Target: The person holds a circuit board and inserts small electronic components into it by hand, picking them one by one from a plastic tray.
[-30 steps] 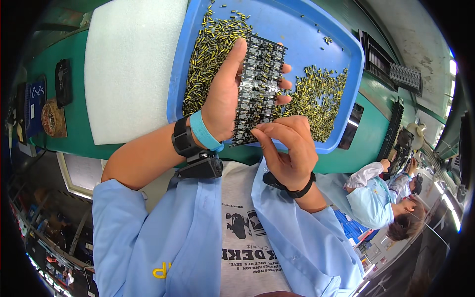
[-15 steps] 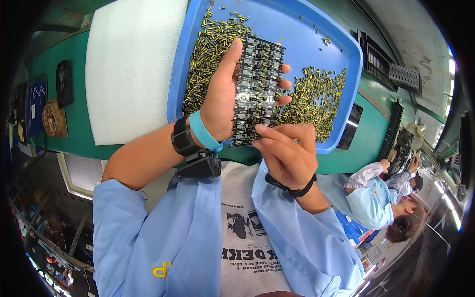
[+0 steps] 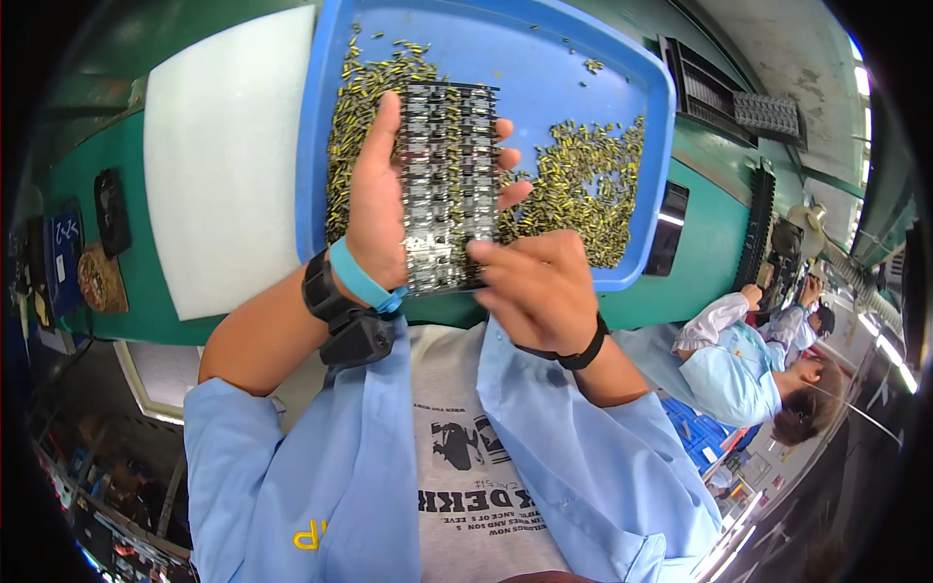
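My left hand (image 3: 374, 199) grips a dark panel of small circuit boards (image 3: 449, 175), its thumb along the left edge and its fingertips showing past the right edge. The panel is held over the near part of a blue plastic tray (image 3: 658, 194). At the panel's lower right corner is my right hand (image 3: 546, 291), with curled fingers smeared by motion, so whether anything is between them cannot be made out. Heaps of small black-and-yellow cylinders, likely capacitors (image 3: 588, 185), lie in the tray on both sides of the panel.
A white foam sheet (image 3: 228, 165) lies left of the tray on the green table (image 3: 714, 248). A dark phone-like slab (image 3: 668, 228) is on the right. Black racks (image 3: 714, 92) stand at the far right. A co-worker in light blue (image 3: 734, 379) sits to the right.
The whole view has shifted, so tray, panel and hands appear further left. My right hand has moved slightly at the panel's lower edge and is now blurred. My left hand keeps its grip.
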The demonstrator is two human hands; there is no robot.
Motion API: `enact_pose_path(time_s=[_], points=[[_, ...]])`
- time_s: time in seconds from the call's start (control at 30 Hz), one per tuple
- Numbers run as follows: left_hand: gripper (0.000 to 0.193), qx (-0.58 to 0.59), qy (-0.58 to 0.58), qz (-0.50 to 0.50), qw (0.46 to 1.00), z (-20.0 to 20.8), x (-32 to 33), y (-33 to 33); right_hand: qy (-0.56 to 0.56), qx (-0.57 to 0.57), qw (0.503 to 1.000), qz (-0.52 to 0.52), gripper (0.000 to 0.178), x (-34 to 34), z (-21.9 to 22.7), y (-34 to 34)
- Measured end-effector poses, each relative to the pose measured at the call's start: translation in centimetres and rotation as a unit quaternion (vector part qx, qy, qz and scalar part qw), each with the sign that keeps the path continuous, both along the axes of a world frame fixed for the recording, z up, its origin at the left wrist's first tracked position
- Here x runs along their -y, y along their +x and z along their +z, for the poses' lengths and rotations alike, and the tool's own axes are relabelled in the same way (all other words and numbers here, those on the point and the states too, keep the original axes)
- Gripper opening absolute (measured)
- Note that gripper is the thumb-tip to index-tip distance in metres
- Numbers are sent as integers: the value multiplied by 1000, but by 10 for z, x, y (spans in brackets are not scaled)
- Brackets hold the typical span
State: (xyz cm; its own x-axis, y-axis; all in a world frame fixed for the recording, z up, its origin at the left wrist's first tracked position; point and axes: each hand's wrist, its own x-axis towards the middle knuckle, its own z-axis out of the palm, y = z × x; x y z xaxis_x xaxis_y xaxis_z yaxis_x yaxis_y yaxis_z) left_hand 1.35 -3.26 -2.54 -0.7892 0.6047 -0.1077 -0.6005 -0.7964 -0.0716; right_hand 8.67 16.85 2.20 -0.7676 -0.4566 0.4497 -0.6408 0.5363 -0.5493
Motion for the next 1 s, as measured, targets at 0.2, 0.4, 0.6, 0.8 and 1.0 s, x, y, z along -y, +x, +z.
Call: enact_pose_path(time_s=[0.2, 0.4, 0.6, 0.8, 1.0], points=[[82, 11, -9, 18, 1000, 5, -3, -1, 14, 165, 964, -208, 27, -32, -6, -16], [81, 22, -38, 9, 999, 7, -3, -1, 146, 180, 967, -110, 25, -42, -14, -20], [81, 22, -49, 15, 998, 7, -5, -1, 82, 199, 967, -136, 24, -37, -9, -22], [82, 19, -52, -1, 998, 6, -2, -1, 143, 138, 977, -75, 23, -36, -13, -25], [90, 61, -80, -8, 995, 10, -3, -1, 21, 261, 956, -133, 20, -29, 0, -16]])
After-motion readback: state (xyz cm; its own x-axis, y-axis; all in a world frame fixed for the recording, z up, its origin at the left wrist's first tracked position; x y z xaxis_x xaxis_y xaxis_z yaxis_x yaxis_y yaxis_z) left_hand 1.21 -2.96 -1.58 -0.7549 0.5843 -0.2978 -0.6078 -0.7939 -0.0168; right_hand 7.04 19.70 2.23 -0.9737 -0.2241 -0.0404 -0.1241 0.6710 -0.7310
